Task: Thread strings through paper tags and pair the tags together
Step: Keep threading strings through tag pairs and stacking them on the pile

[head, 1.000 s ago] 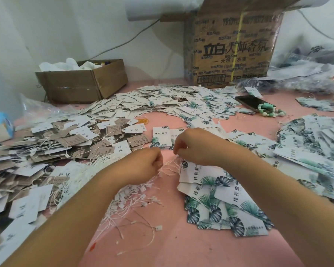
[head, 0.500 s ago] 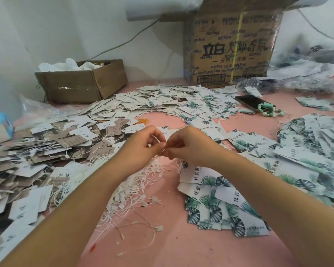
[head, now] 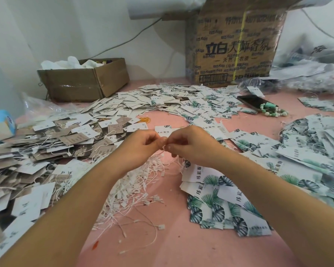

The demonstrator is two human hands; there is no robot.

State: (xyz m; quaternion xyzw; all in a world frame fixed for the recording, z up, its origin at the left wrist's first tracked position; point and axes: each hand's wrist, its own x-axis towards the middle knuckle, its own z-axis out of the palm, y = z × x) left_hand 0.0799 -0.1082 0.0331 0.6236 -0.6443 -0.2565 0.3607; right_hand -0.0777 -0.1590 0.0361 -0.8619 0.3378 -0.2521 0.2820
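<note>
Broadly, a pink table (head: 181, 243) fills the view, with two bare forearms reaching in from the bottom edge. Far beyond the fingers, against the wall, stands a large printed carton (head: 235, 47). To the left of the fingers spreads a heap of white and brown tags (head: 46, 151), many with strings already attached. Beyond that heap sits a small open cardboard box (head: 81, 83). To the right of the fingers and nearer the person lies a fanned stack of leaf-print tags (head: 220, 201). Directly beneath the fingers and trailing toward the person is a loose pile of white strings (head: 135, 189).

The left hand (head: 141, 147) and right hand (head: 191, 145) meet at the centre, raised above the table, fingers curled. Their fingertips touch, each pinching a thin white string (head: 163, 150) that hangs down toward the pile. Far off to the right of the fingers lies a dark phone (head: 253, 102), with a green bead bracelet (head: 274, 111) beside it.
</note>
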